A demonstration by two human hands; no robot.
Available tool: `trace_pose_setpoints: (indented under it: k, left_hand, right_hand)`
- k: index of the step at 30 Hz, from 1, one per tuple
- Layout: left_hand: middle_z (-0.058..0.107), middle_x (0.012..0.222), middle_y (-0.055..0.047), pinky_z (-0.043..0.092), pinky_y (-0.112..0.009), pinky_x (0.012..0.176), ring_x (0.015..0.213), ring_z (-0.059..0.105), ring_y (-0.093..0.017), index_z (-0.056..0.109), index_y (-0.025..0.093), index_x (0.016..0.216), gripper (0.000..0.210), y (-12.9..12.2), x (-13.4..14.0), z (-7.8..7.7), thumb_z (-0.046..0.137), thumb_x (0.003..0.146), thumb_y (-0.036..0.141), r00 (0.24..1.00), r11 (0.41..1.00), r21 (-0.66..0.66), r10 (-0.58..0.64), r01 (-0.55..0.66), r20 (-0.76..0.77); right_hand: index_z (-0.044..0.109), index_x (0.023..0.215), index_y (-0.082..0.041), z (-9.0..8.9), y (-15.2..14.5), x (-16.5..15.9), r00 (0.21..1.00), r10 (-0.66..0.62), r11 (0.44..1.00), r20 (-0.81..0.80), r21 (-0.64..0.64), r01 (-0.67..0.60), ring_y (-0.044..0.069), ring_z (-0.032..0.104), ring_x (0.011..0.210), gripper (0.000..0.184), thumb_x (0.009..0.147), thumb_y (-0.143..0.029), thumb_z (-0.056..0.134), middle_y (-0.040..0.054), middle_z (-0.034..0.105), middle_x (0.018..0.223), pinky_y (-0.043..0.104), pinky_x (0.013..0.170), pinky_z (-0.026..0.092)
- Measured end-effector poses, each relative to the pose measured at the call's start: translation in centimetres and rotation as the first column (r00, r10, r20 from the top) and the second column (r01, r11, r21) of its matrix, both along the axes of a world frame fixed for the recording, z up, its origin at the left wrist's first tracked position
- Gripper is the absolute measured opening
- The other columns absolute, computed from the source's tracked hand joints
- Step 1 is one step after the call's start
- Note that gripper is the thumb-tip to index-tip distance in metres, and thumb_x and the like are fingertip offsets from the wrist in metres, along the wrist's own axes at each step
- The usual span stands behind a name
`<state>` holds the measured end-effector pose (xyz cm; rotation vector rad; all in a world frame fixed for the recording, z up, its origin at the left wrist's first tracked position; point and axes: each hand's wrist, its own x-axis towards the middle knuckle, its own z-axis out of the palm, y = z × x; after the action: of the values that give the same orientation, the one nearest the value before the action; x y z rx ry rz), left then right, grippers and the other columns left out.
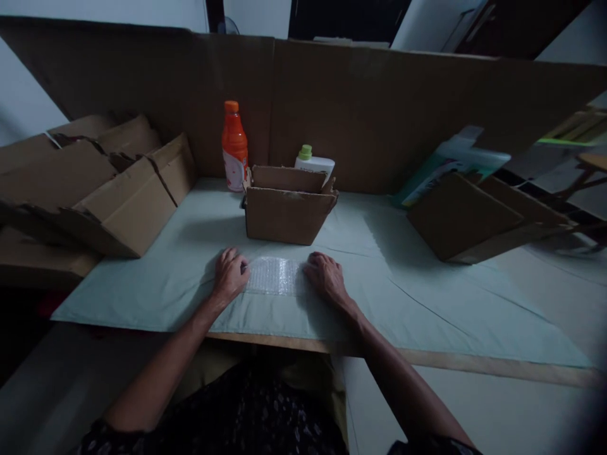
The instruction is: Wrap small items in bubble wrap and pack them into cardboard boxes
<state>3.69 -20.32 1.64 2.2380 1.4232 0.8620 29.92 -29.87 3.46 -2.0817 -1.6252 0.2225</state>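
A clear, shiny piece of bubble wrap (277, 276) lies flat on the pale green cloth, between my two hands. My left hand (229, 275) has its fingers curled at the left edge of the wrap, gripping it. At the opposite edge, my right hand (327, 277) is closed over the wrap, with the fingertips partly hidden. Just beyond the wrap stands an open cardboard box (284, 217) with its flaps up; its inside is mostly out of sight.
Behind the box are an orange bottle (233, 142) and a white bottle with a green cap (313, 163). Cardboard boxes (137, 205) crowd the left side. On the right, another box (467, 218) sits before a teal pack (443, 165). A tall cardboard panel (379, 114) closes off the back.
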Motion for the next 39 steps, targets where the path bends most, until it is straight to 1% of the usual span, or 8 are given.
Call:
trace_pose_setpoints:
  k: [7,12,16,24,28,32,35,39]
  left_hand:
    - [0.066,0.072,0.001,0.051,-0.027,0.067,0.064,0.063,-0.015,0.061,0.018,0.114,0.031,-3.2,-1.6,1.9,0.055,0.085,0.029,0.985,0.993,-0.119,0.02,0.0,0.173]
    - [0.065,0.073,0.004,0.044,-0.023,0.059,0.057,0.057,-0.012,0.043,0.016,0.147,0.071,-4.2,-2.5,2.1,0.061,0.082,0.036,0.968,0.946,-0.318,0.018,0.065,0.25]
    - [0.07,0.081,-0.002,0.046,-0.025,0.06,0.062,0.059,-0.013,0.07,0.018,0.121,0.042,-4.4,-2.6,1.8,0.057,0.083,0.033,0.97,0.918,-0.351,-0.111,0.184,0.216]
    - [0.073,0.082,-0.004,0.053,-0.028,0.068,0.072,0.067,-0.017,0.076,0.022,0.084,0.024,-5.1,-1.6,2.2,0.053,0.083,0.017,0.965,0.948,-0.191,-0.238,0.256,0.112]
    - [0.073,0.087,-0.005,0.056,-0.032,0.077,0.082,0.069,-0.02,0.077,0.024,0.093,0.025,-4.6,-1.5,6.7,0.052,0.089,0.021,0.965,0.953,0.243,-0.22,0.181,0.142]
    - [0.072,0.096,-0.006,0.054,-0.035,0.091,0.093,0.067,-0.022,0.076,0.022,0.107,0.026,-1.0,-0.1,13.6,0.057,0.088,0.024,0.968,0.819,0.572,-0.178,0.046,0.177]
    - [0.073,0.102,-0.008,0.052,-0.035,0.092,0.097,0.066,-0.022,0.075,0.015,0.109,0.033,4.3,2.2,17.6,0.051,0.089,0.026,0.959,0.86,0.509,-0.171,0.034,0.226]
    - [0.067,0.071,-0.004,0.045,-0.028,0.067,0.07,0.061,-0.017,0.076,0.012,0.08,0.026,11.3,5.0,19.7,0.053,0.081,0.022,0.987,0.972,0.177,-0.163,0.157,0.017]
  right_hand:
    - [0.066,0.105,-0.02,1.0,-1.9,-0.1,0.987,-0.017,0.999,-0.159,0.031,0.022,0.02,0.066,0.072,0.025,0.09,-0.035,0.053,0.0039,0.072,0.083,0.03,0.069,0.049]
    - [0.059,0.133,-0.013,1.8,-2.6,0.4,0.962,-0.05,0.998,-0.269,-0.053,0.037,0.018,0.064,0.068,0.057,0.081,-0.036,0.064,0.0066,0.072,0.088,0.031,0.068,0.05]
    - [0.053,0.145,-0.019,1.6,-4.2,1.2,0.942,0.032,0.994,-0.333,-0.086,-0.064,0.017,0.068,0.068,0.067,0.081,-0.035,0.066,0.0087,0.074,0.103,0.033,0.07,0.055]
    - [0.077,0.104,-0.026,1.4,-5.7,0.2,0.957,0.241,0.969,-0.158,-0.007,-0.245,0.028,0.071,0.101,0.024,0.087,-0.028,0.06,0.0075,0.077,0.103,0.046,0.091,0.057]
    - [0.075,0.109,-0.029,6.8,-4.5,-0.2,0.949,0.307,0.925,-0.064,0.254,-0.282,0.026,0.07,0.097,0.025,0.094,-0.031,0.056,0.0071,0.076,0.103,0.044,0.087,0.059]
    - [0.074,0.116,-0.027,14.3,-0.8,1.0,0.973,0.214,0.844,0.081,0.487,-0.226,0.027,0.069,0.1,0.029,0.093,-0.031,0.058,0.0078,0.075,0.108,0.044,0.09,0.056]
    - [0.075,0.118,-0.02,18.1,4.1,2.9,0.982,0.174,0.844,0.072,0.503,-0.187,0.026,0.069,0.096,0.034,0.091,-0.032,0.059,0.0077,0.075,0.11,0.04,0.086,0.055]
    - [0.078,0.109,-0.014,19.7,10.7,5.9,0.976,0.216,0.945,0.026,0.245,-0.215,0.02,0.067,0.08,0.033,0.087,-0.03,0.059,0.0054,0.076,0.09,0.03,0.072,0.05]
